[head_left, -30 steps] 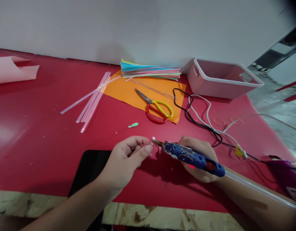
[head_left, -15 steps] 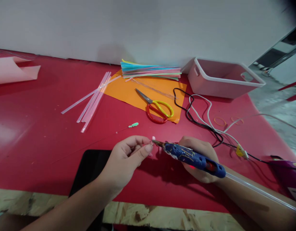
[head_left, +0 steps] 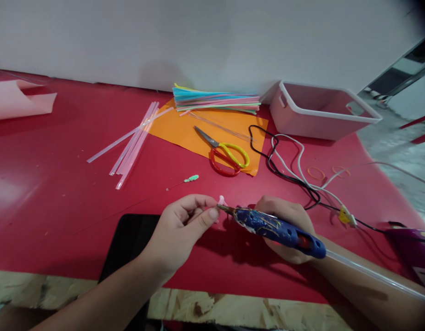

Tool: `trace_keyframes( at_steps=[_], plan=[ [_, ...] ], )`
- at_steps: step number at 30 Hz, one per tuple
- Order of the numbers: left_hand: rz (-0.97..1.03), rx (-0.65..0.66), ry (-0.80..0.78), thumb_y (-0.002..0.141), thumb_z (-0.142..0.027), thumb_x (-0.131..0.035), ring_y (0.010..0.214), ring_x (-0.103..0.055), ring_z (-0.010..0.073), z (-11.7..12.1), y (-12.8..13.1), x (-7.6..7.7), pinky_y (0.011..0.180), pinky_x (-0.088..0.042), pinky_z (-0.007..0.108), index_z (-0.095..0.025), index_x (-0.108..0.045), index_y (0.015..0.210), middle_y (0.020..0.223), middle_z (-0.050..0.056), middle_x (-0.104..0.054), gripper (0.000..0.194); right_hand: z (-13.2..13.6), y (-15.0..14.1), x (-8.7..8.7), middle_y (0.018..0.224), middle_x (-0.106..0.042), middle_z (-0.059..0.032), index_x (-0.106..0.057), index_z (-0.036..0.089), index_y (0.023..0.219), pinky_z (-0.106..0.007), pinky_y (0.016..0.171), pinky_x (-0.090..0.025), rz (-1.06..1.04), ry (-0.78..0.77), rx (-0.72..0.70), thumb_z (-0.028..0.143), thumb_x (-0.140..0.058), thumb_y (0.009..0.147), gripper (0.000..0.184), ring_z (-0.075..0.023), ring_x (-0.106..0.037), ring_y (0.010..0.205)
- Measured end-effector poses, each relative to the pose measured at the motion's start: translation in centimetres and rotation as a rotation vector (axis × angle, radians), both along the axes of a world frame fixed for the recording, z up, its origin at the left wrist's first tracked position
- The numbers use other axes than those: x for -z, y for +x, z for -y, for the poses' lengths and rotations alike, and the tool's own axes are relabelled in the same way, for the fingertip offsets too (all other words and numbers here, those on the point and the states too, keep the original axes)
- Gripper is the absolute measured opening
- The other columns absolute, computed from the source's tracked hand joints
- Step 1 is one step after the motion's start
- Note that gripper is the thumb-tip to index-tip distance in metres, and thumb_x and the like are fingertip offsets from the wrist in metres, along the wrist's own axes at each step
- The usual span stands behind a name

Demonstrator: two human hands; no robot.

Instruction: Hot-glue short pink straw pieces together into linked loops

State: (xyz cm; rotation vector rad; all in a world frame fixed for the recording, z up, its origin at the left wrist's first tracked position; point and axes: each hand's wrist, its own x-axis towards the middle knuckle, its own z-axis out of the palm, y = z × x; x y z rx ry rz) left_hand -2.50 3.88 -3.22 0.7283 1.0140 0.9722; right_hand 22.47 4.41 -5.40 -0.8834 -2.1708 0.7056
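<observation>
My right hand is wrapped round a blue hot glue gun, its nozzle pointing left. A clear glue stick runs out of its back end. Between thumb and forefinger, my left hand pinches a small pale pink piece, mostly hidden by the fingers and the nozzle. The nozzle tip is right at those fingertips, at the pink piece. Just beyond my left hand lies a thin wire with a small green tip.
Scissors lie on an orange sheet, with pipe cleaners behind. Glue sticks lie left. A pink basket stands back right, near tangled cables. A black phone-like slab sits under my left forearm.
The glue gun's nozzle has shifted slightly down and left against the pinched piece, and more of the pink piece shows above it. My left hand has hardly moved.
</observation>
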Motion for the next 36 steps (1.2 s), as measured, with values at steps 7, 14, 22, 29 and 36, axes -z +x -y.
trace_keyframes(
  at_steps=[7,14,22,29,36],
  plan=[
    [-0.005,-0.009,0.0,0.073,-0.028,-0.088,0.052,-0.045,0.0016,0.21,-0.05,0.11,0.049,-0.035,0.011,-0.017,-0.075,0.083,0.059,-0.007,-0.06,0.02,0.03,-0.04,-0.06,0.079,-0.067,-0.0018,-0.058,0.025,0.096,-0.029,0.056,-0.049,0.0,-0.006,0.011,0.021,-0.062,0.078,0.019,-0.0162,-0.063,0.064],
    [0.01,-0.005,0.0,0.073,-0.028,-0.089,0.05,-0.043,0.0006,0.03,0.05,0.0,0.047,-0.034,0.009,-0.017,-0.075,0.081,0.058,-0.007,-0.059,0.02,-0.06,0.06,0.11,0.078,-0.067,-0.0012,-0.059,0.024,0.097,-0.028,0.057,-0.049,0.0,0.009,0.011,0.02,-0.063,0.078,0.019,-0.0153,-0.062,0.064],
    [0.019,-0.019,0.002,0.07,-0.026,-0.091,0.052,-0.046,0.0008,0.06,-0.07,0.1,0.049,-0.037,0.009,-0.017,-0.077,0.079,0.061,-0.006,-0.061,0.019,-0.07,-0.04,-0.12,0.077,-0.066,-0.0013,-0.058,0.023,0.094,-0.026,0.055,-0.048,0.008,0.017,0.007,0.019,-0.061,0.079,0.016,-0.014,-0.062,0.063],
    [0.073,-0.026,0.003,0.066,-0.025,-0.094,0.053,-0.048,0.0002,-0.04,0.05,0.14,0.048,-0.037,0.009,-0.018,-0.078,0.074,0.067,-0.004,-0.069,0.019,0.04,0.08,-0.15,0.075,-0.066,-0.0008,-0.059,0.024,0.096,-0.027,0.053,-0.046,0.012,0.02,0.041,0.017,-0.063,0.079,0.019,-0.0144,-0.061,0.06],
    [0.086,0.0,0.035,0.067,-0.025,-0.093,0.051,-0.043,0.0003,0.02,0.02,-0.17,0.047,-0.035,0.009,-0.017,-0.075,0.071,0.063,-0.006,-0.063,0.021,0.05,-0.04,-0.03,0.075,-0.064,-0.0003,-0.059,0.023,0.097,-0.027,0.053,-0.045,0.013,0.023,0.051,0.016,-0.061,0.079,0.019,-0.014,-0.059,0.06]
  ],
)
